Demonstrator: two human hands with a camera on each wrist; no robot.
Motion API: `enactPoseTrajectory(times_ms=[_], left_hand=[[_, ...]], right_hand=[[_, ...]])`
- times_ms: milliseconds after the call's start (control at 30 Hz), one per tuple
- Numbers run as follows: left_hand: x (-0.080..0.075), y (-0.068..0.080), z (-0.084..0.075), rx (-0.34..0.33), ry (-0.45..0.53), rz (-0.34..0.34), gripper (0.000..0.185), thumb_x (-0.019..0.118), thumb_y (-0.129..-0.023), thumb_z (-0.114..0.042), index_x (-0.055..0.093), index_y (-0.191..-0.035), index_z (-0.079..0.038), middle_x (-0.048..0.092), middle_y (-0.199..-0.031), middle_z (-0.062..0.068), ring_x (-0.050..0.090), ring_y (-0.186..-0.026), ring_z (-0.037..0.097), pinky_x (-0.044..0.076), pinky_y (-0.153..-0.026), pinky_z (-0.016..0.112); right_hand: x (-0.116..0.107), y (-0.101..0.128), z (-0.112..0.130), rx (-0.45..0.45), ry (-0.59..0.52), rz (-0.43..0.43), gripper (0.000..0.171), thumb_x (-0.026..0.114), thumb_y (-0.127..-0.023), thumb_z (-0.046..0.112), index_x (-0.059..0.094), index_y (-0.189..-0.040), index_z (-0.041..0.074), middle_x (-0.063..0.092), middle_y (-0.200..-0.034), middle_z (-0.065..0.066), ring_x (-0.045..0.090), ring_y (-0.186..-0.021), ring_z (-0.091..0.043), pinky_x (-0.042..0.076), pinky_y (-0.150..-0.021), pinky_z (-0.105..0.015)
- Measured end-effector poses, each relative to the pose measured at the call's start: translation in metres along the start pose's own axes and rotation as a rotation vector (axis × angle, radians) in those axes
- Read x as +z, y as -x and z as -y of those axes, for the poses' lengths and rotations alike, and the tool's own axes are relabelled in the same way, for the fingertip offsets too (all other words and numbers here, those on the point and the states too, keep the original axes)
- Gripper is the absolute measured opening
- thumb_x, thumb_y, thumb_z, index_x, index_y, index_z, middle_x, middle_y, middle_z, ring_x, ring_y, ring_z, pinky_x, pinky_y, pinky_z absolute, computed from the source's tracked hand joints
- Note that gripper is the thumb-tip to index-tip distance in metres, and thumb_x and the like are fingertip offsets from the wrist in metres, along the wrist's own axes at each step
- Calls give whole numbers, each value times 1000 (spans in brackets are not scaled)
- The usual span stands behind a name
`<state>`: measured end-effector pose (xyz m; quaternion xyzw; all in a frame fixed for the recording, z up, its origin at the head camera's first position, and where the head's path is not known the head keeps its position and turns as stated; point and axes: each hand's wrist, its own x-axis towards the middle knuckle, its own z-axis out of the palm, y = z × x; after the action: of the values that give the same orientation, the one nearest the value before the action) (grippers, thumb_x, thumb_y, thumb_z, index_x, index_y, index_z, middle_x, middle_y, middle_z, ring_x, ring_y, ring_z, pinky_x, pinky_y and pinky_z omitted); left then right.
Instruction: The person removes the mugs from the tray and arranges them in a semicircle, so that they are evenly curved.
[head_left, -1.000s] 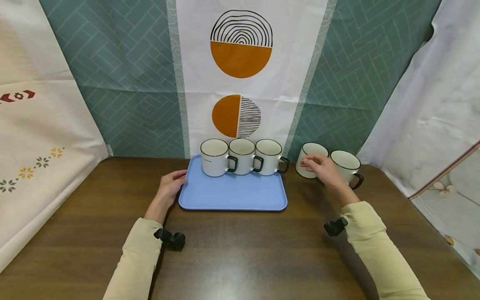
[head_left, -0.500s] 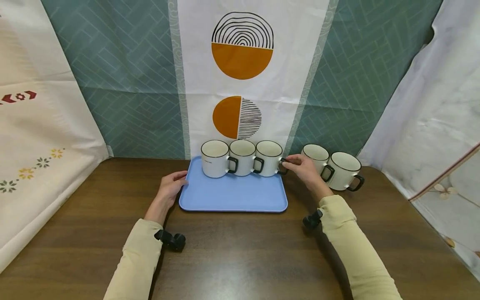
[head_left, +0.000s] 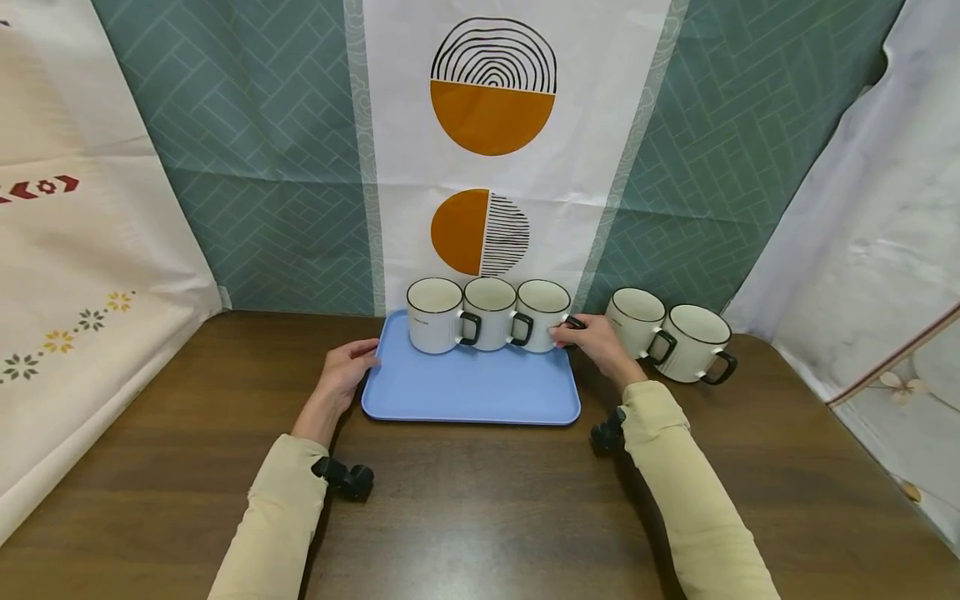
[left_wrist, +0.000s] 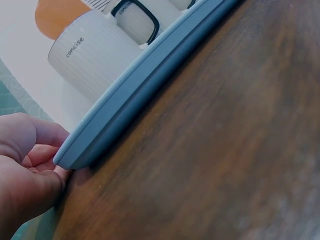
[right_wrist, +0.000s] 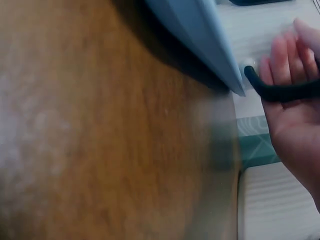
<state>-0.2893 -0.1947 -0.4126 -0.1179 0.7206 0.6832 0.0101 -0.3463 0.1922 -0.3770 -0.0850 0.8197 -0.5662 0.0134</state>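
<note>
A light blue tray (head_left: 471, 390) lies on the table with three white, dark-rimmed mugs in a row along its back. My left hand (head_left: 347, 370) holds the tray's left edge; the left wrist view has its fingers and thumb around the tray corner (left_wrist: 80, 159). At the rightmost mug on the tray (head_left: 537, 312), my right hand (head_left: 597, 342) grips the black handle (right_wrist: 285, 93), fingers through the loop. The left mug (head_left: 433, 328) and middle mug (head_left: 489, 321) stand beside it, handles pointing right. "concise" is printed on the left mug (left_wrist: 95, 52).
Two more white mugs, a nearer one (head_left: 688, 346) and one behind it (head_left: 632, 323), stand on the wooden table (head_left: 465, 508) right of the tray. A patterned cloth (head_left: 300, 242) hangs behind the table, and pale cloths close off both sides.
My right hand has moved left from the two mugs on the right to the handle of the tray's rightmost mug. My left hand stays at the tray's edge.
</note>
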Motion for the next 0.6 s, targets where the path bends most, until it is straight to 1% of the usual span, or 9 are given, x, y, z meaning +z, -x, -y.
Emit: enactPoseTrajectory(times_ms=[167, 267, 367, 400, 500, 600], left_hand=[[0, 0, -1, 1, 3, 8, 45, 50, -94, 7, 45, -139, 8, 43, -141, 26, 42, -131, 31, 34, -108, 39], [0, -1, -1, 5, 1, 7, 45, 50, -94, 7, 45, -139, 8, 43, -141, 26, 42, -131, 31, 34, -108, 39], [0, -1, -1, 16, 2, 7, 45, 50, -93, 7, 44, -138, 9, 43, -141, 27, 42, -131, 31, 34, -108, 40], [0, -1, 0, 17, 3, 7, 45, 50, -93, 7, 44, -138, 10, 44, -141, 27, 42, -131, 31, 34, -107, 39], [-1, -2, 0, 19, 7, 15, 45, 49, -94, 8, 44, -138, 10, 43, -141, 27, 42, -131, 31, 34, -107, 39], [-1, -2, 1, 18, 8, 21, 45, 49, -94, 7, 43, -139, 10, 43, -141, 27, 41, -132, 31, 34, -108, 39]], right_hand=[[1, -1, 0, -7, -129, 55, 25, 64, -94, 14, 66, -88, -10, 66, -68, -1, 64, -63, -13, 53, -69, -27], [3, -1, 0, -25, -119, 62, 33, 58, -98, 17, 61, -87, -13, 60, -63, 0, 59, -57, -11, 51, -63, -26], [5, -2, -1, -31, -105, 64, 40, 56, -99, 22, 55, -82, -15, 48, -55, 2, 49, -53, -11, 45, -61, -28], [5, -2, -1, -30, -98, 68, 42, 55, -100, 24, 52, -79, -13, 44, -53, 2, 45, -53, -12, 42, -62, -30], [5, -1, -1, 1, -128, 73, 45, 53, -101, 28, 44, -71, -6, 34, -55, 1, 36, -55, -16, 38, -65, -35], [5, 1, -2, 25, -167, 71, 42, 50, -102, 29, 43, -70, 4, 33, -59, 1, 35, -57, -16, 40, -68, -34]])
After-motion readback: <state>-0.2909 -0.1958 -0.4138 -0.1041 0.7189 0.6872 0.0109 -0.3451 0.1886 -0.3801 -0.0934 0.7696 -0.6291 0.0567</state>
